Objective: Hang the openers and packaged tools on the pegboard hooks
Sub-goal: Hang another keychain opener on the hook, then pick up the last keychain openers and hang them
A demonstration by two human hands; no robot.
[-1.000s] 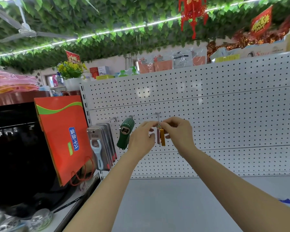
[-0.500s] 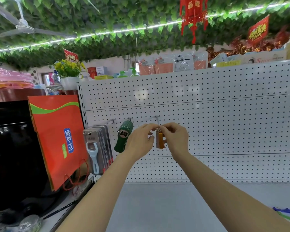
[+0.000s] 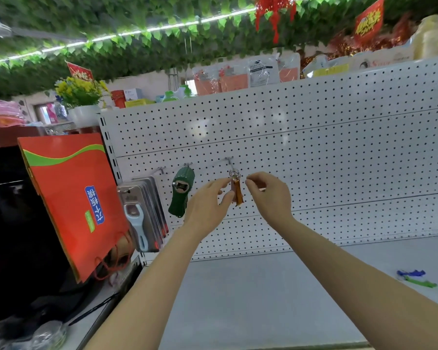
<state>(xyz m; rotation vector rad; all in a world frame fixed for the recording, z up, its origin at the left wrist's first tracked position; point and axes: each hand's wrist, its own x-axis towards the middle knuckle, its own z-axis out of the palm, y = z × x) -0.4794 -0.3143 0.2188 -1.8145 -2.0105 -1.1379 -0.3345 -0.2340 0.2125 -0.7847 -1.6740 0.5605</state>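
Observation:
A brown-orange opener [image 3: 237, 194] hangs by its wire key ring [image 3: 234, 174] from a hook [image 3: 229, 160] on the white pegboard [image 3: 326, 147]. My left hand [image 3: 208, 202] is just left of it, fingers apart, thumb tip touching the opener's edge. My right hand [image 3: 267, 195] is a little to its right, off the ring, fingers loosely curled and holding nothing. A green opener [image 3: 181, 195] hangs on the hook to the left. Several packaged tools [image 3: 139, 215] hang further left. A blue opener [image 3: 411, 273] and a green opener [image 3: 420, 282] lie on the shelf at the right.
The grey shelf [image 3: 263, 299] runs below the pegboard. A red gift bag [image 3: 71, 198] leans against a black appliance [image 3: 8, 236] at the left. Goods and a flower pot [image 3: 82, 114] stand above the pegboard top.
Both hands were pinched on the opener's ring at the hook. Now the ring hangs on the hook and both hands have drawn apart, the right one off it.

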